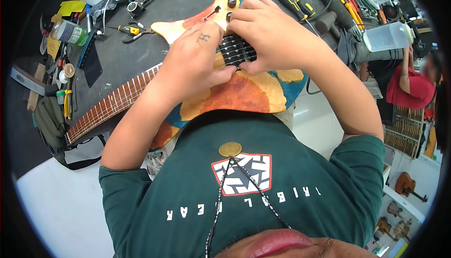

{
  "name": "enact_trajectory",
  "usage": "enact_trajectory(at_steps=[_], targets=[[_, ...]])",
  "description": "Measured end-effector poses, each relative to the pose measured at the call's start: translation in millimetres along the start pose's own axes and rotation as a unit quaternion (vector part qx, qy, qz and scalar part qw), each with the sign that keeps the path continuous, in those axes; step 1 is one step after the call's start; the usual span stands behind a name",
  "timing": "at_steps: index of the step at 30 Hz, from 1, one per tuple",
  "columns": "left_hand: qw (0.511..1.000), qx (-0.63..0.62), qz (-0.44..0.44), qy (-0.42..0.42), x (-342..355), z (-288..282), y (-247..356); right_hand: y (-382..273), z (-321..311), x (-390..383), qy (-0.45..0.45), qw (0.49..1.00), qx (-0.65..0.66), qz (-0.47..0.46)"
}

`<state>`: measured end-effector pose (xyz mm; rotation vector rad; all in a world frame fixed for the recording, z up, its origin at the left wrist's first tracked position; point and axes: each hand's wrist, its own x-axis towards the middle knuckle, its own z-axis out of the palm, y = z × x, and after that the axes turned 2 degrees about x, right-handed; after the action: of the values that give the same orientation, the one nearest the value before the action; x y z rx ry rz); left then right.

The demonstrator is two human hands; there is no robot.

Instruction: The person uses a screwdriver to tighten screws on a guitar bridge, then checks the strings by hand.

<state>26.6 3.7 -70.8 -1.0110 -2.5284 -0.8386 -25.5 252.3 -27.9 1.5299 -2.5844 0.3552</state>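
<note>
A multicoloured electric guitar point(239, 91), with brown, cream and blue patches on its body, lies across the edge of the dark bench in front of me. Its fretted neck point(115, 102) runs off to the left. My left hand point(197, 56) and my right hand point(263, 32) both bend over the black pickup and bridge area point(231, 51), where the strings cross. The fingers of each are curled against the far side, while the thumbs press at the near side, close together. Fingertips are partly hidden. Beyond them sit two black knobs point(231, 2).
Pliers point(132, 30) lie left of the guitar body, and yellow-black screwdrivers point(292, 4) lie beyond it. A labelled jar point(73, 33) and a green bag point(50, 119) are at left. A clear container point(384, 37) stands at right, near a person in red point(411, 86).
</note>
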Motion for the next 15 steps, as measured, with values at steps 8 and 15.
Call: enact_trajectory(at_steps=[8,15], targets=[[0.997,0.014,0.065,0.038,-1.3,4.7,-2.8,1.3,4.1,9.3,-0.018,0.999,0.049,0.003],[0.997,0.0,0.062,0.045,-0.7,4.6,-0.6,2.6,4.7,9.6,-0.009,0.998,0.06,0.008]])
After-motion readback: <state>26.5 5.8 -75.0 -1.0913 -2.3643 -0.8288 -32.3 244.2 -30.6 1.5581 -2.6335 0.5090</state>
